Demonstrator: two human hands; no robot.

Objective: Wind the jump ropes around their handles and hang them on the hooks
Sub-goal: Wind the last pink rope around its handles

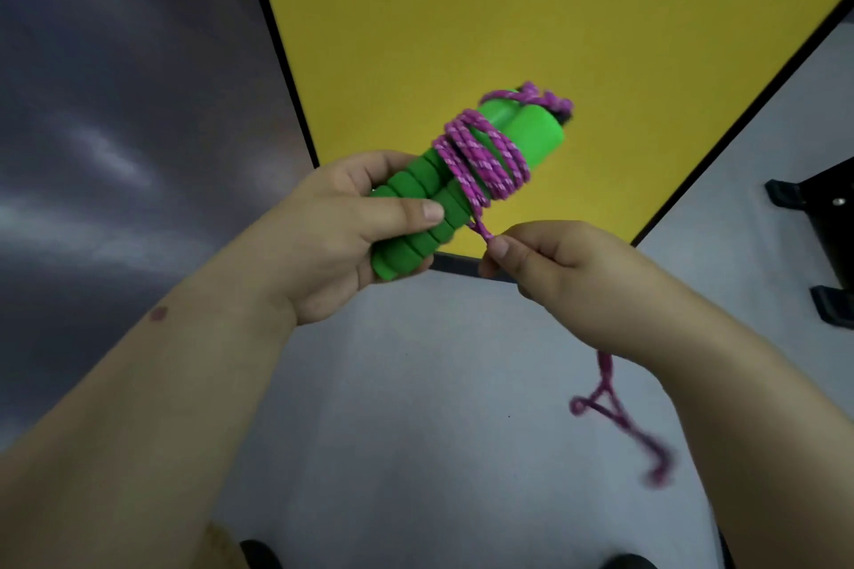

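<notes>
Two green jump-rope handles [522,134] lie side by side in my left hand [337,240], which grips their ribbed foam ends. A purple rope [480,157] is wound in several turns around the handles' middle and knotted at their far tips. My right hand [568,277] pinches the rope just below the handles, thumb and finger closed on it. The loose rope end [614,411] hangs blurred beneath my right wrist. No hooks are in view.
A yellow panel [508,14] with a black frame stands behind the handles. A dark purple wall [115,106] is on the left. Black stand feet [818,217] rest on the pale grey floor [416,430] at the right. Dark shoe tips show at the bottom edge.
</notes>
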